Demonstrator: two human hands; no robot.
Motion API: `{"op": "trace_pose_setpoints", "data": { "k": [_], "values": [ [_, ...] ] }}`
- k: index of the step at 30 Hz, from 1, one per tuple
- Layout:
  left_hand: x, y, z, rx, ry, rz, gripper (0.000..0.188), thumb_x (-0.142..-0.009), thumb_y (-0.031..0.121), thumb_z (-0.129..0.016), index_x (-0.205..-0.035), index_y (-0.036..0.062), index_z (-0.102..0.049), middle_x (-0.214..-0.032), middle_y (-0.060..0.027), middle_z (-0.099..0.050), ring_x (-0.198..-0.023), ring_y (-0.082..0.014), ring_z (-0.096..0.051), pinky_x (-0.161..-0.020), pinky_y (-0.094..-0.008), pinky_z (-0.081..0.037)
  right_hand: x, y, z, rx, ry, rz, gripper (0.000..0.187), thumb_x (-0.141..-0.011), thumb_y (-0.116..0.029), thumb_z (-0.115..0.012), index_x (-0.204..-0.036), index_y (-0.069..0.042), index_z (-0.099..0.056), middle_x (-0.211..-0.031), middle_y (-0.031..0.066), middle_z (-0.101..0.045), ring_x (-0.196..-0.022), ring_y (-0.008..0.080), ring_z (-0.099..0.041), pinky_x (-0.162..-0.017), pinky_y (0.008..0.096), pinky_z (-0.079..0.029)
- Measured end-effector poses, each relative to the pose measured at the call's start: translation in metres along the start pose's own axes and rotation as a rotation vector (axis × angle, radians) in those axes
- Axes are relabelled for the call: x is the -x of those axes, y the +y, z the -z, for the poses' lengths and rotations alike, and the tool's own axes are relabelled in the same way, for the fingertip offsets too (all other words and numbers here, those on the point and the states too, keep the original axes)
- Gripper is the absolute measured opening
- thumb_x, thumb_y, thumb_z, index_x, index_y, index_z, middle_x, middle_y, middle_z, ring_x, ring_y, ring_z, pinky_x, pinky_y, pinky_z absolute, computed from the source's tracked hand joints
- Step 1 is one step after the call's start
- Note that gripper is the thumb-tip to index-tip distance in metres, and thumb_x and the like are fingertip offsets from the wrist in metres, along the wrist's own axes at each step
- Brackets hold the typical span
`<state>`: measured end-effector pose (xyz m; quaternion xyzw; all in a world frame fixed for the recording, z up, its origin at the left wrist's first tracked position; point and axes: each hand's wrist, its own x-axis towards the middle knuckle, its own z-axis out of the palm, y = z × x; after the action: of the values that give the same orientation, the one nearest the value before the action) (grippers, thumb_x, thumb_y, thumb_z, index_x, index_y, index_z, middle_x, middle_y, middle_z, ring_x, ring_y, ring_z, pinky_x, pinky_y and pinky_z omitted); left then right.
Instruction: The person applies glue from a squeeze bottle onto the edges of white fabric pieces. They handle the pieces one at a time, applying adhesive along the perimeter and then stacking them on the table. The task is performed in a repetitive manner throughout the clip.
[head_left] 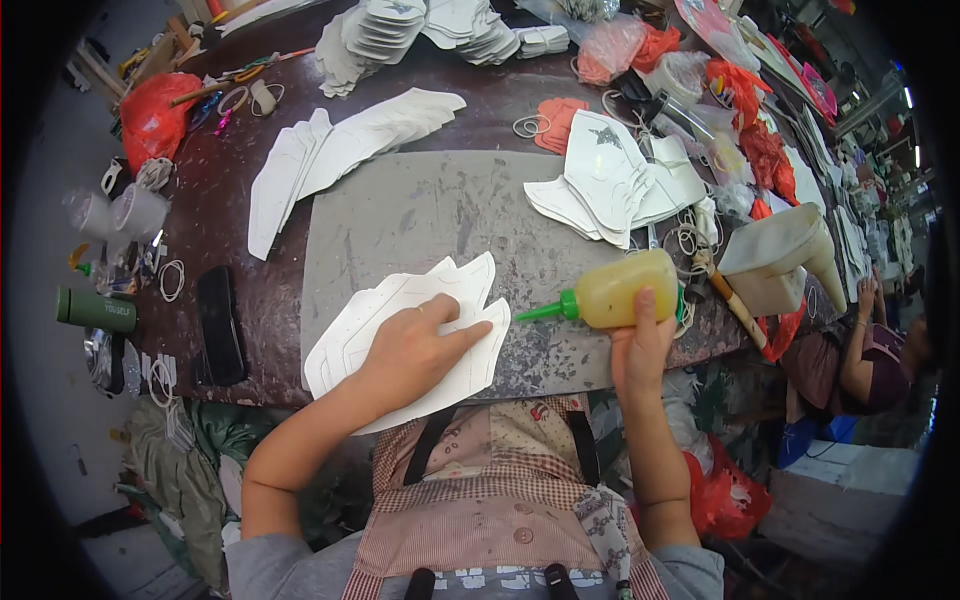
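A fanned stack of white cut pieces [400, 290] with drawn lines lies at the front of the grey work board [400, 210]. My left hand [418, 350] rests on these pieces, fingers apart and pressing down from above. My right hand [643, 345] is wrapped round a squeeze bottle [628, 288] of yellowish liquid, held on its side. Its green nozzle points left, and the tip is close to the right edge of the white pieces; whether it touches them I cannot tell.
Behind the board lie more white pieces [350, 145]. A stack with a silver star [605, 150] sits at the back right. A whitish plastic container [765, 260] stands right; a dark phone-shaped object [220, 325] and green flask [95, 310] lie left. Another person [860, 360] sits far right.
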<state>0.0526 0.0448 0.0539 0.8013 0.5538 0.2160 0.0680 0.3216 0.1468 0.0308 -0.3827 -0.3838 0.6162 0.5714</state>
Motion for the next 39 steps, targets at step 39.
{"op": "trace_pose_setpoints", "data": {
  "k": [39],
  "values": [
    [-0.003,-0.015,0.004,0.117,-0.053,-0.024,0.036,-0.082,0.028,-0.074,-0.118,0.0237,-0.071,-0.1,-0.0076,-0.058,-0.083,-0.0235,-0.061,-0.067,-0.0353,-0.051,0.046,-0.004,-0.012,0.371,-0.041,-0.001,0.059,-0.089,-0.037,-0.075,-0.126,0.003,-0.052,-0.105,0.0051,-0.062,-0.095,0.0127,-0.06,-0.084,0.0286,-0.049]
  ]
}}
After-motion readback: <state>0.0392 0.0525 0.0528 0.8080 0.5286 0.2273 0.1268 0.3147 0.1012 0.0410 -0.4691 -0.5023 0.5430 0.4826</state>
